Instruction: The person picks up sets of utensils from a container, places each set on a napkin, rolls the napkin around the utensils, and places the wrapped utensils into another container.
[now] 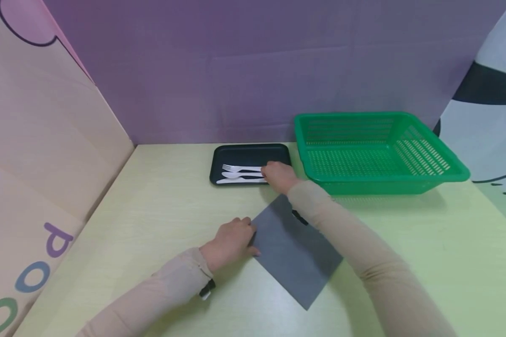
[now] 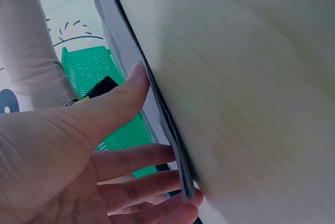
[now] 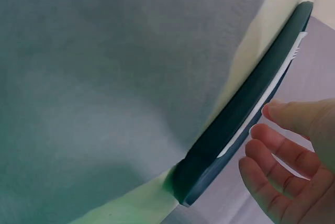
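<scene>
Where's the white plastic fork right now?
Head view, upper centre: the white plastic fork lies in the black rectangular tray, just beyond the white plastic spoon, with the right hand at its right end.

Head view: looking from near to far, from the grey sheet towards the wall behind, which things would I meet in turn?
Grey sheet → white knife → white spoon → white fork → purple backdrop.
</scene>
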`<state>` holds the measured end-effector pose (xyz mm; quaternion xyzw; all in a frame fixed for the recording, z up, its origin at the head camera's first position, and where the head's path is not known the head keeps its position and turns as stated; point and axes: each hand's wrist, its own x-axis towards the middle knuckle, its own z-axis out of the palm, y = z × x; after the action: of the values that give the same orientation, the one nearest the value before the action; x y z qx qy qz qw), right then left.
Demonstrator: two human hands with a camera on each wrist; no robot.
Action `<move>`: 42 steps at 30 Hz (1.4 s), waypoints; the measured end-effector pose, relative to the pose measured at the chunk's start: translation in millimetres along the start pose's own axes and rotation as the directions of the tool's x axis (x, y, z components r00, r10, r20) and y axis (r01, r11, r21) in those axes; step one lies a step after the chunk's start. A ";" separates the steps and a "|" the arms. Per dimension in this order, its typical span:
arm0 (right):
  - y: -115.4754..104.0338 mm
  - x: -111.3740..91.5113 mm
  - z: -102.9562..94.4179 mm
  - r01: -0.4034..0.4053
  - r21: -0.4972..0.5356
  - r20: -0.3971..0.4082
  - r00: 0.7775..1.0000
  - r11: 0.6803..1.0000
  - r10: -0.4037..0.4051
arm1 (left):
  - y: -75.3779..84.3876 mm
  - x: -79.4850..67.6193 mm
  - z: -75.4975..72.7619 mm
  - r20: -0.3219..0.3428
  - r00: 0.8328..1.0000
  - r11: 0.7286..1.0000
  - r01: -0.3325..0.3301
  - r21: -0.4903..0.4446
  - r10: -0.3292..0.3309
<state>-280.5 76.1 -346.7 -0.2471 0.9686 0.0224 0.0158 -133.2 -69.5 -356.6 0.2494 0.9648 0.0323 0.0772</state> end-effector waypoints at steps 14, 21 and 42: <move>0.3 6.7 7.9 -0.008 0.009 0.027 1.000 1.000 0.008 | -0.6 -0.6 0.5 -0.002 1.000 1.000 -0.004 0.011 0.004; 1.2 10.4 11.7 -0.021 0.012 0.028 0.999 1.000 0.021 | -0.3 -0.2 -0.9 0.013 1.000 1.000 -0.001 0.013 0.001; -0.8 19.1 3.2 -0.050 -0.023 0.122 0.991 0.998 0.053 | -0.1 0.5 1.6 0.008 1.000 1.000 0.006 0.010 -0.006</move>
<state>-296.8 66.5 -350.7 -0.2202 0.9716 0.0477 0.0722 -133.4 -69.3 -358.3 0.2470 0.9654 0.0265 0.0799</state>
